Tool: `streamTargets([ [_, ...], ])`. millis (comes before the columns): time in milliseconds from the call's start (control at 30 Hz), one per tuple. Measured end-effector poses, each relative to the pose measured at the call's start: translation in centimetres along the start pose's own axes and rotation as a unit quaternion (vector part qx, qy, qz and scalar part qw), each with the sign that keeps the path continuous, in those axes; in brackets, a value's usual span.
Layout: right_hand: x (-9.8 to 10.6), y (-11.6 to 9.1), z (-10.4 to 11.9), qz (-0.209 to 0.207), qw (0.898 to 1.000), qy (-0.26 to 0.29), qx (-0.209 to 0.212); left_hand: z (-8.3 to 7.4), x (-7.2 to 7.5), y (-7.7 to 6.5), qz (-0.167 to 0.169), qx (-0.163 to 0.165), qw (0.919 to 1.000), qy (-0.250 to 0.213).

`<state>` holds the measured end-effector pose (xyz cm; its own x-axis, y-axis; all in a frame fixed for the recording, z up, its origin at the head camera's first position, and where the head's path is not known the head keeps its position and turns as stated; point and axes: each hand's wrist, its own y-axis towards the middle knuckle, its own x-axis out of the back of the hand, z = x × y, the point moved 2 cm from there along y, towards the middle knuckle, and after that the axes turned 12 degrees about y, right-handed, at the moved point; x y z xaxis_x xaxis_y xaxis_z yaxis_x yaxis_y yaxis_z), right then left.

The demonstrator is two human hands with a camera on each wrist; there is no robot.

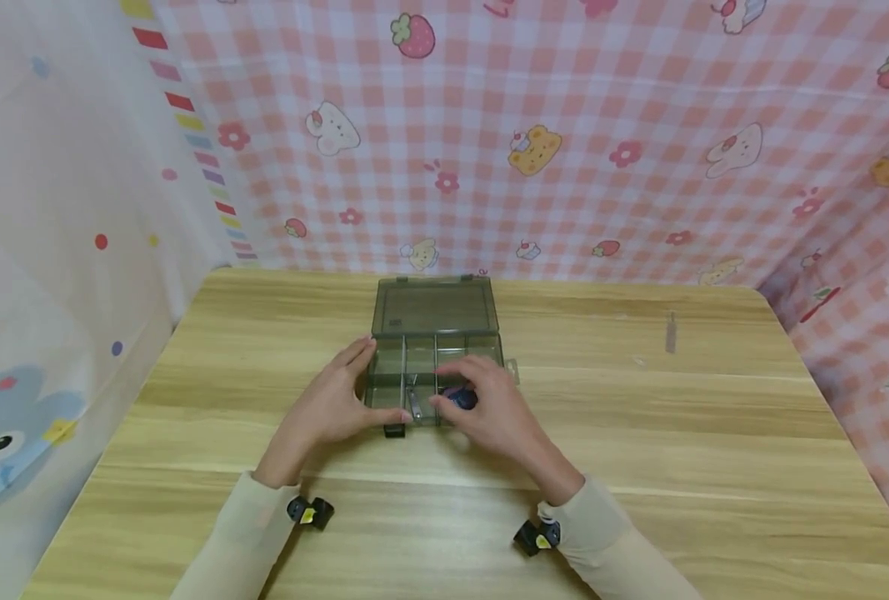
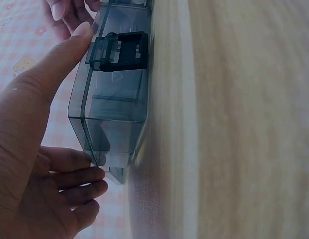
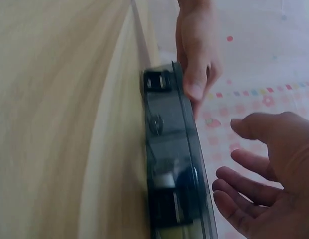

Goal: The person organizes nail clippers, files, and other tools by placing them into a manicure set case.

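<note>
A see-through grey-green compartment box (image 1: pixel 369 367) lies on the table with its lid (image 1: pixel 437 306) folded back. My left hand (image 1: pixel 332 404) grips the box at its left side, thumb on the front rim and fingers along the left wall. My right hand (image 1: pixel 492 408) hovers over the right part of the box, its thumb and fingers apart, with nothing between them in the right wrist view. A small silver item, like a nail clipper (image 1: pixel 414 402), lies in a middle front compartment. Beside it, partly hidden by the right hand, is a dark blue object (image 1: pixel 462 399).
A black latch (image 1: pixel 395 431) sticks out from the box's front. The wooden table (image 1: pixel 714 467) reaches back to a pink checked cloth (image 1: pixel 474 100). A thin grey strip (image 1: pixel 671 333) shows at the table's right rear. Each wrist bears a small black camera.
</note>
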<state>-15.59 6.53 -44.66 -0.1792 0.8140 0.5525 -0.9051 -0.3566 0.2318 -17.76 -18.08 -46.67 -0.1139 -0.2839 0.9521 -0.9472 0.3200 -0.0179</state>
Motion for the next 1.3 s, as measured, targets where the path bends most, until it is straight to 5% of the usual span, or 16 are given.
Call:
streamTargets([
  [700,6.1,-0.5,-3.5,-0.021,0.999,-0.038,0.007,0.1,-0.2,-0.1,0.006,0.013,0.9999,0.001],
  [1300,12.9,-1.3,-7.7,-0.106,0.991,-0.034,-0.076,-0.1,0.2,-0.2,0.004,0.008,1.0000,-0.001],
])
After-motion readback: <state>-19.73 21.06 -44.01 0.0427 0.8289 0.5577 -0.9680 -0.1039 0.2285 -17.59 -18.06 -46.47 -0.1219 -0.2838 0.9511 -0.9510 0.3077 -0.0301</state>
